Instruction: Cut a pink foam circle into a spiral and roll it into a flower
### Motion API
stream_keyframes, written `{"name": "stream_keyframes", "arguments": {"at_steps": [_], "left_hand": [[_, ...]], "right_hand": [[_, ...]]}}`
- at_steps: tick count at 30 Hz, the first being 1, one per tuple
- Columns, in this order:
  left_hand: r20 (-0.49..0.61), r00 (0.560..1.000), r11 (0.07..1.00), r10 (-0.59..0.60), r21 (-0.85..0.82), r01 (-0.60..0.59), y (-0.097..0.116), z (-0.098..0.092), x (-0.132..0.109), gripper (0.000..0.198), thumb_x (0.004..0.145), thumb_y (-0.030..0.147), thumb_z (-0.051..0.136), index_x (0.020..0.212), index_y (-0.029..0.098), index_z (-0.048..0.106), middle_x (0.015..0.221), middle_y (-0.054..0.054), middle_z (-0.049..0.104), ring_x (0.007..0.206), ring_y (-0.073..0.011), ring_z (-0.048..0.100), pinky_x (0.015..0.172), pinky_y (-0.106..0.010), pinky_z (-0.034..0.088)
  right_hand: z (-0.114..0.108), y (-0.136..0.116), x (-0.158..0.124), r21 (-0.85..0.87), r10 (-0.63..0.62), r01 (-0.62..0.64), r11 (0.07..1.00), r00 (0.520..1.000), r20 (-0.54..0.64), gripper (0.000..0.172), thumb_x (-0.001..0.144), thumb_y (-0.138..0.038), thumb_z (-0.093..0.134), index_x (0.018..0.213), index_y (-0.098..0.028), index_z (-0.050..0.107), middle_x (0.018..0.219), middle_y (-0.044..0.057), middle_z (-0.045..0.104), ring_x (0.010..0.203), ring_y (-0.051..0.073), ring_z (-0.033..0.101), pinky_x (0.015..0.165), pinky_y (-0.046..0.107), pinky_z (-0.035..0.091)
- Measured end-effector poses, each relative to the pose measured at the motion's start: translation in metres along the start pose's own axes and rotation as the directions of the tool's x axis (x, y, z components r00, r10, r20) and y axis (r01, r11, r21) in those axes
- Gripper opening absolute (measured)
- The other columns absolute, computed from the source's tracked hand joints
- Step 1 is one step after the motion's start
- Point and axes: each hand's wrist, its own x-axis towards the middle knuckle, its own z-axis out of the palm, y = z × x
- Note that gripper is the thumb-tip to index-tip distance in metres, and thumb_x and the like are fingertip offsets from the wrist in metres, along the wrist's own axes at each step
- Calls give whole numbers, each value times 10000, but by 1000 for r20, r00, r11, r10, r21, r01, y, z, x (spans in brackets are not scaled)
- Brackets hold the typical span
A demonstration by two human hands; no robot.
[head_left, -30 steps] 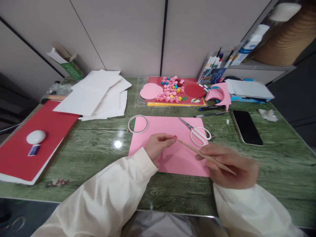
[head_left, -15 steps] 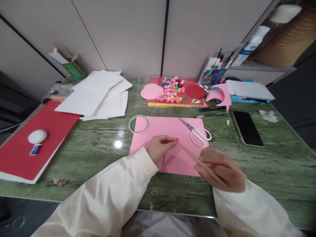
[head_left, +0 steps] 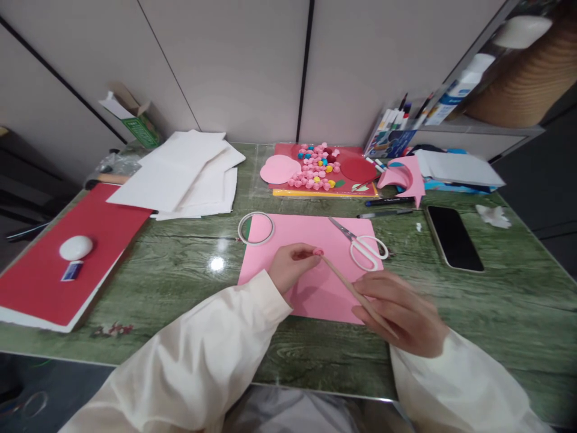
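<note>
Starting at the far left of the worktop (head_left: 193, 258), a red sheet (head_left: 33, 252) lies over white paper, carrying a white oval object (head_left: 76, 248) and, just below that, a small blue-and-white block (head_left: 72, 270). Loose white sheets (head_left: 174, 168) overlap the red sheet's upper right corner. Further right, a tape ring (head_left: 256, 243) lies across the upper left corner of a pink sheet (head_left: 311, 228).

Over this sheet comes the left hand (head_left: 291, 267), its grip nearly closed: thumb and fingers pinch a small pink piece (head_left: 318, 252) at their tips. The piece is too small and too covered to show its full shape. Everything hinges on where it sits, at the far end of a slender stick (head_left: 349, 285), whose long axis slants from the piece down and rightward, towards the wearer. The stick's tip meets the piece; whether it goes into it or only presses against it, I cannot tell. The left fingertips are right at that meeting point, the right fingertips a good part of the stick away.

Beyond the stick, scissors (head_left: 353, 238) lie partly on the pink sheet, blades aimed up and left. Below them, the right hand (head_left: 401, 316) has its grip closed around the stick, thumb and fingers on opposite sides, with the lower part running back along the hand. Furthest right, a dark-screened phone (head_left: 454, 238) lies near a crumpled white scrap (head_left: 493, 216).
</note>
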Motion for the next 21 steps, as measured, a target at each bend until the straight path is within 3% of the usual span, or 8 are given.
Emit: {"name": "stream_keyframes", "arguments": {"at_steps": [8,17,21], "left_hand": [[-51,993,979,104,183,-93,-1,2,-3,268,666,340,613,812,123,673,821,-93,672,749,-173,592,699,-299,459],[-46,991,964,126,242,-111,-8,7,-5,264,680,343,592,814,131,676,807,-87,678,723,-166,597,663,-279,466],[-15,992,956,127,267,-119,-11,8,-6,256,695,339,575,822,141,676,802,-84,680,726,-167,603,662,-274,468]], "right_hand": [[1,-4,-5,-121,-50,57,991,997,64,279,654,-88,686,913,-136,596,751,47,636,722,171,603,671,323,538],[8,2,-17,-172,-63,63,983,998,2,162,651,-218,713,759,-196,595,592,0,560,574,146,538,503,294,440],[5,4,-18,-237,-116,111,965,993,-10,198,642,-315,715,648,-190,561,499,-20,485,508,125,476,459,275,363]]}}
